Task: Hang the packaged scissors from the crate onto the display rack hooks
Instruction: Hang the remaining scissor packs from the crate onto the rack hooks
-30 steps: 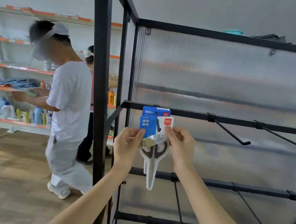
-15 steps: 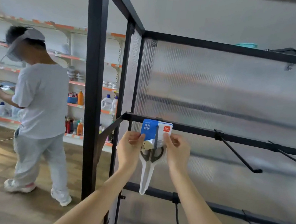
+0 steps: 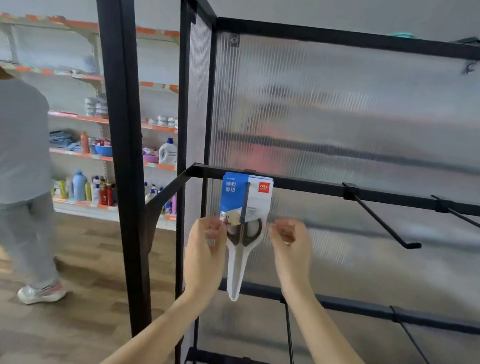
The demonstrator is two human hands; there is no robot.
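Note:
The packaged scissors (image 3: 244, 212), on a blue and white card with white blades pointing down, hang from the leftmost hook (image 3: 245, 195) of the rack's upper crossbar (image 3: 306, 185). My left hand (image 3: 206, 246) pinches the pack's lower left edge with its fingertips. My right hand (image 3: 290, 243) is just right of the pack, a small gap away, fingers loosely curled and holding nothing. The crate is out of view.
Two bare hooks (image 3: 385, 223) (image 3: 471, 222) stick out of the same crossbar to the right. A lower crossbar (image 3: 353, 308) carries more bare hooks. A ribbed translucent panel (image 3: 357, 120) backs the rack. A person (image 3: 9, 139) stands at left by stocked shelves (image 3: 108, 156).
The pack has slid back along the hook to the crossbar. My right hand has let go and moved off to the right; my left hand has dropped to the pack's lower edge. The person has moved left.

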